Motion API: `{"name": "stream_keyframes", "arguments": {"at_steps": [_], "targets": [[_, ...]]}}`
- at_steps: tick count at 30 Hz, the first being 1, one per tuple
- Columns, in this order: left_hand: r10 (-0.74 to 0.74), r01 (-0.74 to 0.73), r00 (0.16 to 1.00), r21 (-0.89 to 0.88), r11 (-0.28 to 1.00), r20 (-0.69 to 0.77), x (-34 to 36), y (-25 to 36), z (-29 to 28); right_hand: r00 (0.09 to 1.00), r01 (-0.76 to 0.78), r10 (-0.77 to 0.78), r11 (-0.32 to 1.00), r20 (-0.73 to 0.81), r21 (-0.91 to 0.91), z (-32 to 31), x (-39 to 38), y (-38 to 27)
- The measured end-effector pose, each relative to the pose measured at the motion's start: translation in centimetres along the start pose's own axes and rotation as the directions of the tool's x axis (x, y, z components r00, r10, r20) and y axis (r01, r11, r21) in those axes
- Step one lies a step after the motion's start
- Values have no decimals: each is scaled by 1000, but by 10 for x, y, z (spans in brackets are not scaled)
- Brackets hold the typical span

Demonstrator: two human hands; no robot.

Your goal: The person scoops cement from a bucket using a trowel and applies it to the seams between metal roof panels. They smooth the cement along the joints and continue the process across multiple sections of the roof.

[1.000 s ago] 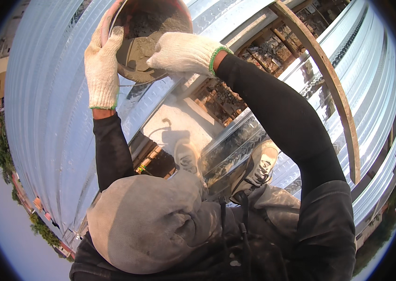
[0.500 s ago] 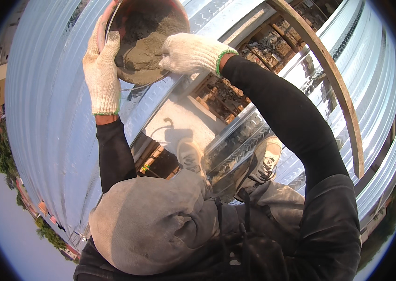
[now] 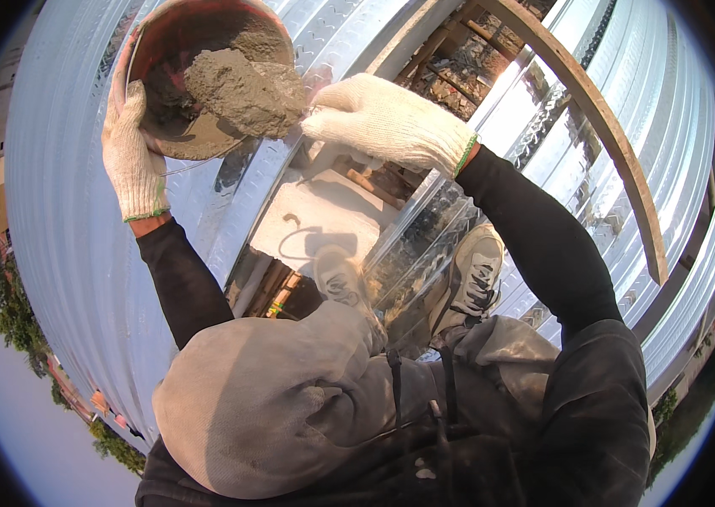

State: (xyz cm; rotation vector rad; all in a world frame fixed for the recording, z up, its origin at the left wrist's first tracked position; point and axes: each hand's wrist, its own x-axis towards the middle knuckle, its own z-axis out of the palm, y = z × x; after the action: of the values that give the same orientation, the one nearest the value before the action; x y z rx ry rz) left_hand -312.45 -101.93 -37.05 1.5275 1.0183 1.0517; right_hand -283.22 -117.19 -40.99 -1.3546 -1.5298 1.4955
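Observation:
A round bucket (image 3: 163,110) with a reddish inside holds wet grey mortar at the upper left. My left hand (image 3: 128,148), in a cream knit glove with green cuff, grips its left rim; a thin wire handle runs by it. My right hand (image 3: 374,122), gloved alike, is closed just right of the bucket. At its fingertips a large lump of mortar (image 3: 243,89) sits high over the bucket's mouth, apparently on a tool that is mostly hidden by glove and mortar.
Ribbed silver metal sheets (image 3: 70,220) surround me. A long wooden batten (image 3: 615,144) lies across those on the right. Openings (image 3: 450,80) show debris and timber below. My shoes (image 3: 476,279) stand near a pale concrete surface (image 3: 307,207). Trees and buildings show beyond the left edge.
The bucket and my left hand have shifted left and slightly down. My right hand has moved right, and the mortar lump has risen out of the bucket toward its right rim.

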Motion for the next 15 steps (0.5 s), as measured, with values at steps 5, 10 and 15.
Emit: {"name": "stream_keyframes", "arguments": {"at_steps": [5, 10, 15], "targets": [[-77, 78, 997, -114, 990, 10, 5, 2, -21, 963, -238, 224, 967, -147, -85, -18, -77, 25], [-103, 99, 994, -132, 986, -22, 7, 6, -15, 852, -443, 417, 897, -317, -11, -11, -118, 76], [-165, 153, 980, -111, 982, -114, -1, 12, -6, 766, -488, 535, 845, -357, 220, 21, -92, 123]]}}
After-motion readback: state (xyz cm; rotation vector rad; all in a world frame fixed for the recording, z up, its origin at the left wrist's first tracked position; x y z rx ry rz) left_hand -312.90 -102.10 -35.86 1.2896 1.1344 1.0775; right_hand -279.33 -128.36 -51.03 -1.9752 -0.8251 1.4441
